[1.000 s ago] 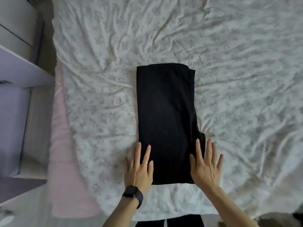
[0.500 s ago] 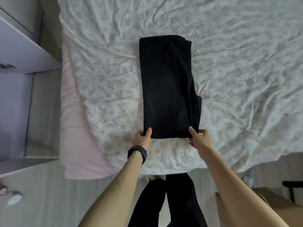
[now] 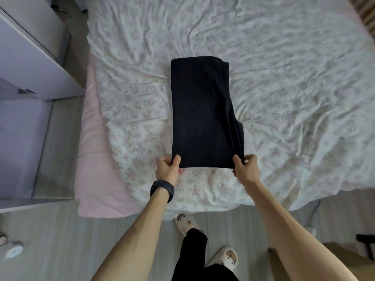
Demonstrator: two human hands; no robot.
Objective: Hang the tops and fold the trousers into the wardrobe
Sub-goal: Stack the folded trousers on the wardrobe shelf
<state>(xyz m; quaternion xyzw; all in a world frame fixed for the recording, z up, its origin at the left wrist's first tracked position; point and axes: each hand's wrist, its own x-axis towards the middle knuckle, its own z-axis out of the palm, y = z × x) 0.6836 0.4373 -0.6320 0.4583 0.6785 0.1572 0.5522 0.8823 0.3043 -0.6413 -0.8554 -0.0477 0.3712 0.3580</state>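
Note:
Black trousers (image 3: 203, 112), folded into a long narrow rectangle, lie on the bed with the short end toward me. My left hand (image 3: 167, 169) pinches the near left corner, thumb on top of the fabric. At the near right corner my right hand (image 3: 245, 169) pinches the cloth the same way. The near edge is slightly raised off the sheet. A dark watch sits on my left wrist.
The bed (image 3: 284, 88) wears a wrinkled white floral sheet, with a pink mattress edge (image 3: 95, 169) at the left. A lilac wardrobe (image 3: 24, 74) stands open at the far left. My slippered feet (image 3: 223, 258) are on the grey floor, and a brown box (image 3: 334, 264) sits lower right.
My hands went from lying flat on the trousers' near end to pinching its two near corners. The view pulled back from the bed.

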